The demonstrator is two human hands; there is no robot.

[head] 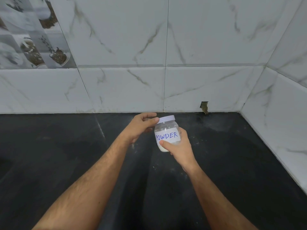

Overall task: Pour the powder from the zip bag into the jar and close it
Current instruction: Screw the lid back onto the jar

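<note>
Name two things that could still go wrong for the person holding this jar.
1. The jar is held tilted above the dark counter by the right hand alone; a weak grip could drop it.
2. The left hand only touches the white lid at its edge; if the lid isn't tight, powder may spill.

Head view, downward at countertop (66, 163) (close, wall-facing)
</note>
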